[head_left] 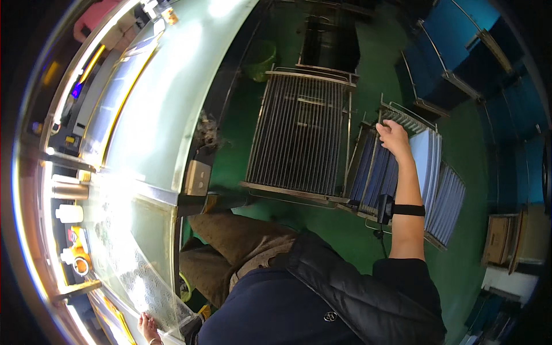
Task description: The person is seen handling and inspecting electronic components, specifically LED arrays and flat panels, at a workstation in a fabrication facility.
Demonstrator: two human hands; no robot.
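Note:
My left hand (148, 328) is low at the left, over the lit glass-topped table. Its fingers are closed at the edge of a clear sheet with a grey pattern (135, 275). My right arm reaches out to the right, with a black band on its forearm. At its end, my right hand (393, 137) is closed at the top of a metal rack (409, 118) that holds several upright blue-grey panels (426, 158). Its fingers are curled, and what lies between them does not show clearly.
Another slotted metal rack (299, 135) stands ahead on the green floor, with a dark rack behind it. A white bottle (71, 213) and an orange tape dispenser (79, 256) sit along the table's left side. Cardboard boxes (499, 238) are at the far right.

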